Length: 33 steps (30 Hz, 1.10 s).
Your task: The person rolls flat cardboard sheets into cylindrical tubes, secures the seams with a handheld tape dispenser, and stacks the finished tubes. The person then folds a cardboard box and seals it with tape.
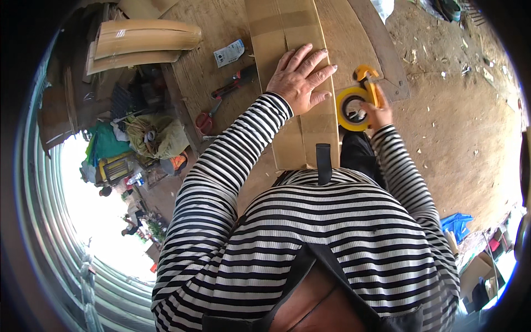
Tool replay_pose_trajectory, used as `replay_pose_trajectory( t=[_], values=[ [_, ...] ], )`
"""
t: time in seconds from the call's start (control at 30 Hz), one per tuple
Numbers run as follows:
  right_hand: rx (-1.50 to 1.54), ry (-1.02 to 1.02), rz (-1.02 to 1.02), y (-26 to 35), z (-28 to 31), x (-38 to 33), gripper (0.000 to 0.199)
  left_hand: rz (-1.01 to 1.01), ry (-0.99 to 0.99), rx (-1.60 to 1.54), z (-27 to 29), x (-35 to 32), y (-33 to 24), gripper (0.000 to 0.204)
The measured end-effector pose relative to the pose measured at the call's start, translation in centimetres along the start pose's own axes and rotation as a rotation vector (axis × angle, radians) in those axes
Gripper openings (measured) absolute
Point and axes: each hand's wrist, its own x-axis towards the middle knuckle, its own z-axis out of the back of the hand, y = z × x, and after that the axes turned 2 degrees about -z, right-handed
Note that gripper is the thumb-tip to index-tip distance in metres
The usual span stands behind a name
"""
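A long brown cardboard box [293, 133] lies on the wooden table, its near end close to my body. A strip of tape runs along its top. My left hand [300, 80] rests flat on the box with its fingers spread. Just past the box's right edge, my right hand [379, 110] is wrapped round a tape dispenser [365, 73] with a yellow-orange frame. On the dispenser is a large roll of yellow tape [341, 110]. Part of the grip is hidden behind the dispenser and my fingers.
Left of the box on the table [221, 33] lie red-handled scissors [204, 122], a dark red-and-black tool [232, 83] and a printed label [229, 53]. Flattened cardboard [144, 41] is stacked at the far left. Cloth bundles [157, 135] sit below the table's left edge.
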Motion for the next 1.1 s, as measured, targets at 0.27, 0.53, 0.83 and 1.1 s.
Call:
replay_pose_trajectory(
  t=[0.27, 0.53, 0.83, 1.1],
  values=[
    [0.218, -0.185, 0.059, -2.1, 4.2, -5.6, 0.074, 0.062, -0.392, -0.114, 0.2, -3.2, 1.6, 0.065],
    [0.396, -0.259, -0.073, -2.2, 1.0, -17.1, 0.048, 1.181, 0.019, -1.610, -3.4, -14.5, -3.7, 0.078],
    [0.254, -0.473, 0.296, 8.1, 9.1, -6.5, 0.070, 1.001, 0.621, -1.757, -6.8, -2.7, -10.6, 0.050],
    [0.337, -0.312, 0.426, 10.1, 11.8, -2.0, 0.077, 0.536, 0.156, -1.196, -3.9, 11.3, -3.4, 0.029]
  ],
)
